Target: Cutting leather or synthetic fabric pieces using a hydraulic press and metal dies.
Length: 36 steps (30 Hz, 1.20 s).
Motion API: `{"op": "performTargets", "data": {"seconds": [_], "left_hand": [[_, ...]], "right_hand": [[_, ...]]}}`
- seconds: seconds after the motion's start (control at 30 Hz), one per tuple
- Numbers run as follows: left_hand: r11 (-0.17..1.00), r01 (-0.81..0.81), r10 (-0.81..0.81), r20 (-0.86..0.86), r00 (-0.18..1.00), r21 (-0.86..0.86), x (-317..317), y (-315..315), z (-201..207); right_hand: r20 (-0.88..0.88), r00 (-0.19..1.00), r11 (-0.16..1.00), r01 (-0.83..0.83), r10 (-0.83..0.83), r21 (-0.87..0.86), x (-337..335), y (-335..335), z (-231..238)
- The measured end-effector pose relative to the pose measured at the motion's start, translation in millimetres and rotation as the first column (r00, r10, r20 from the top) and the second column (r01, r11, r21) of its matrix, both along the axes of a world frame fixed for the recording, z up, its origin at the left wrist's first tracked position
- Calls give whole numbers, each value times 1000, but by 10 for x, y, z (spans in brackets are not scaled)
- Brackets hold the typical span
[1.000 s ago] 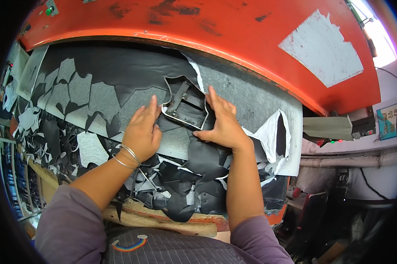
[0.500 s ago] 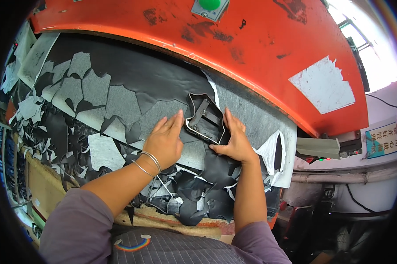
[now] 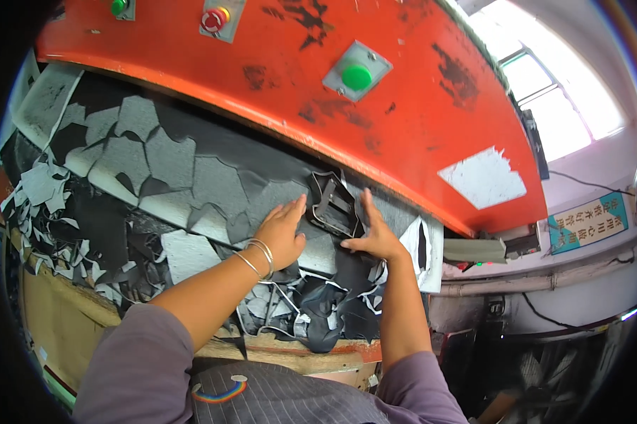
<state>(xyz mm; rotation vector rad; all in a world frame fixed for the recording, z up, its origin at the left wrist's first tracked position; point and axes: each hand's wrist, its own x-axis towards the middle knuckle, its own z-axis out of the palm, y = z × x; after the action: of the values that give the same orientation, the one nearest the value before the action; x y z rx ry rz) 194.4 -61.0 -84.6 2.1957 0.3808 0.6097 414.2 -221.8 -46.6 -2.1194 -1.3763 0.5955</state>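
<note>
A dark metal cutting die [image 3: 326,201], an angular frame with bars across its inside, lies on a black sheet material [image 3: 227,145] below the orange machine's edge. To its left is my left hand [image 3: 282,232], fingers stretched out and slightly apart from the die. My right hand [image 3: 378,234] is spread on the die's right side, thumb pointing toward its near corner; whether a fingertip touches it I cannot tell. Neither hand holds anything. Grey-backed sheet pieces [image 3: 170,159] with cut-out edges lie left of the die.
Over the far side hangs an orange machine beam [image 3: 276,85] with a green button [image 3: 356,77] and a red stop knob [image 3: 213,20]. Black and white scraps [image 3: 318,304] pile along the near side. A whitish board [image 3: 188,256] lies among scraps at left.
The view has tilted up, showing more of the orange beam and its buttons. Both hands have loosened from the die, and my right thumb has come off its near corner.
</note>
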Motion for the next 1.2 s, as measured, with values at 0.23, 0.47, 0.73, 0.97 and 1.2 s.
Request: {"op": "performTargets", "data": {"seconds": [0.23,0.47,0.73,0.97,1.2], "left_hand": [[727,-640,675,82,734,-249,-1255,2174,872],[501,-862,684,646,339,-78,-2374,3462,1868],[831,-547,556,122,822,-102,-3053,2469,1893],[984,173,-159,-217,963,44,-2568,679,1234],[944,238,-52,-606,794,230,-2257,347,823]], "right_hand": [[-108,977,926,208,-182,315,-1153,402,1032],[67,928,746,249,-366,618,-1884,1404,1882],[134,948,916,233,-289,328,-2683,678,1843],[206,958,978,-181,200,-108,-4029,-293,898],[279,959,993,-23,54,-114,-4021,-472,727]]}}
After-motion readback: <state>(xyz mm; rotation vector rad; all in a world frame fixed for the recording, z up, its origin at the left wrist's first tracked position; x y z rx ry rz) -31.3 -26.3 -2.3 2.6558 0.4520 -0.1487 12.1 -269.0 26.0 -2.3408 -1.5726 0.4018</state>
